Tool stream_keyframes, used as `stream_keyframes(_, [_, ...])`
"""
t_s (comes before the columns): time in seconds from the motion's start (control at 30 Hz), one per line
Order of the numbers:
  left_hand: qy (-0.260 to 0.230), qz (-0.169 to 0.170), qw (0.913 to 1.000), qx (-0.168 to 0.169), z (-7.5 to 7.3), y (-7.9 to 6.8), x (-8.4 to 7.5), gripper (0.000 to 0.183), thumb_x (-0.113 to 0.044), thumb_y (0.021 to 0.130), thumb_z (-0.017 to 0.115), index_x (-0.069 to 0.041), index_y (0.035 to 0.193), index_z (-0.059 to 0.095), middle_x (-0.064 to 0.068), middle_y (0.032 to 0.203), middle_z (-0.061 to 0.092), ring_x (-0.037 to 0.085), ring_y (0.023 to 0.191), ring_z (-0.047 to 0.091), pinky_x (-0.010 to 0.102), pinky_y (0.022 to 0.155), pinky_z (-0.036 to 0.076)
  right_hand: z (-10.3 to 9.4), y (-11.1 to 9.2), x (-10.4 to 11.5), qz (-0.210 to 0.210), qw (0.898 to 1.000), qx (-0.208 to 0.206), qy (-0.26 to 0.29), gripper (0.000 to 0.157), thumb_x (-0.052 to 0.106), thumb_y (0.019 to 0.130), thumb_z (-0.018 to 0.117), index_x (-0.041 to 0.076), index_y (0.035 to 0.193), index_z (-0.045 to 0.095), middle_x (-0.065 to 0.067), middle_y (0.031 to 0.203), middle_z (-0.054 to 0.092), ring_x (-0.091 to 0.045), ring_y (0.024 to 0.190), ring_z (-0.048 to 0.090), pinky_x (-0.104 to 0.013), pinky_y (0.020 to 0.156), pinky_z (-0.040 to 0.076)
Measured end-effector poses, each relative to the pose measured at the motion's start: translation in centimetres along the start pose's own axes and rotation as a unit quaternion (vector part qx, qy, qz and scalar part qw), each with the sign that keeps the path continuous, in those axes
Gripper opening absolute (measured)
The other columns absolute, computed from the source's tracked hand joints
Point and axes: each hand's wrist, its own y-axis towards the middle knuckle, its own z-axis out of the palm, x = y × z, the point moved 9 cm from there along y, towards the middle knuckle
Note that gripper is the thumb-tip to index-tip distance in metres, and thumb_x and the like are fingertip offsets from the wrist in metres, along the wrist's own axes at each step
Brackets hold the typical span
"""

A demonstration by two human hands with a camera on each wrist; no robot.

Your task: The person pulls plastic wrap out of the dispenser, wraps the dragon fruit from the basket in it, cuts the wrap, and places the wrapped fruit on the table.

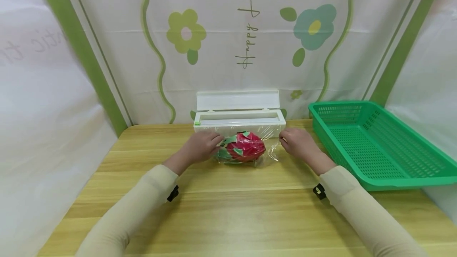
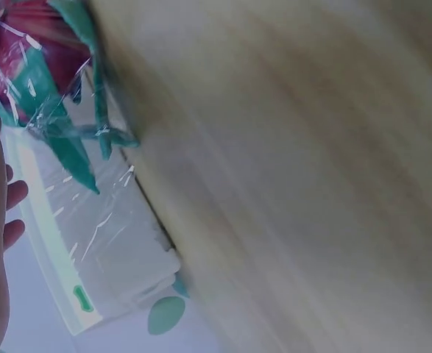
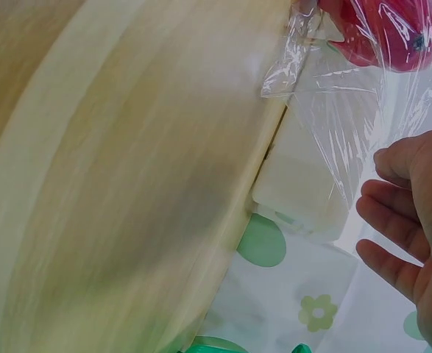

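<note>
Pale sleeves reach over the counter; the right one passes close to the green basket, so swinging wide might bump it. Left hand: fingers nearly closed, seem to pinch clear film. Right hand: likewise at the other side, outer fingers loosely bent. Slick film, edge grip only, so I'd expect slips. Dragon fruit lies on the counter between the hands, film over it; pointy green scales could tear that if pulled hard, and uneven tugging might roll the fruit. White box just behind, lid up; can't tell if the film's cut free. If not, pulling could drag the box.
</note>
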Motion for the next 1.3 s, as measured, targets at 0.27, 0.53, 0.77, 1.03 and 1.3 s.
stream_keyframes(0.27, [-0.022, -0.026, 0.9949, 0.095, 1.5, -0.4, -0.5, 0.065, -0.046, 0.088, 0.070, 0.003, 0.129, 0.055, 0.015, 0.117, 0.064, 0.029, 0.107, 0.062, 0.043, 0.093, 0.049, 0.2, 0.2, 0.1, 0.004, 1.000, 0.001, 0.003, 0.010, 0.000, 0.078, 0.072, 0.005, 0.075, 0.064, -0.006, 0.067, 0.059, -0.026, 0.058, 0.056, -0.042, 0.049, 0.046])
stream_keyframes(0.53, [-0.046, -0.062, 0.9818, 0.174, 3.1, -0.7, -0.7, 0.083, -0.054, 0.090, 0.063, 0.005, 0.143, 0.038, 0.018, 0.134, 0.055, 0.031, 0.115, 0.058, 0.042, 0.098, 0.046, 0.9, 0.5, -0.3, 0.023, 0.999, 0.024, -0.002, 0.008, 0.002, 0.080, 0.071, 0.007, 0.077, 0.064, -0.004, 0.069, 0.061, -0.025, 0.061, 0.059, -0.041, 0.050, 0.047])
stream_keyframes(0.77, [-0.040, -0.068, 0.9782, 0.192, 3.9, -0.9, -0.7, 0.091, -0.057, 0.089, 0.062, 0.006, 0.146, 0.031, 0.019, 0.137, 0.051, 0.032, 0.115, 0.058, 0.041, 0.098, 0.046, 1.8, 0.8, -0.6, 0.037, 0.998, 0.054, -0.004, 0.007, 0.004, 0.081, 0.070, 0.007, 0.078, 0.065, -0.005, 0.070, 0.062, -0.025, 0.062, 0.060, -0.040, 0.053, 0.049])
stream_keyframes(1.03, [-0.041, -0.071, 0.9768, 0.198, 4.0, -0.9, -1.0, 0.093, -0.053, 0.088, 0.066, 0.008, 0.147, 0.028, 0.021, 0.139, 0.050, 0.031, 0.110, 0.061, 0.041, 0.092, 0.050, 2.3, 0.6, -0.8, 0.054, 0.995, 0.081, 0.007, 0.009, 0.004, 0.083, 0.069, 0.008, 0.077, 0.063, -0.004, 0.070, 0.060, -0.024, 0.063, 0.058, -0.039, 0.055, 0.050])
stream_keyframes(1.3, [-0.035, -0.073, 0.9745, 0.209, 4.2, -0.9, -1.0, 0.091, -0.052, 0.089, 0.065, 0.008, 0.146, 0.030, 0.021, 0.141, 0.048, 0.031, 0.110, 0.062, 0.040, 0.092, 0.050, 1.4, 0.4, -0.9, 0.059, 0.994, 0.095, 0.009, 0.006, 0.005, 0.083, 0.070, 0.004, 0.085, 0.065, -0.009, 0.079, 0.066, -0.030, 0.072, 0.064, -0.045, 0.062, 0.052])
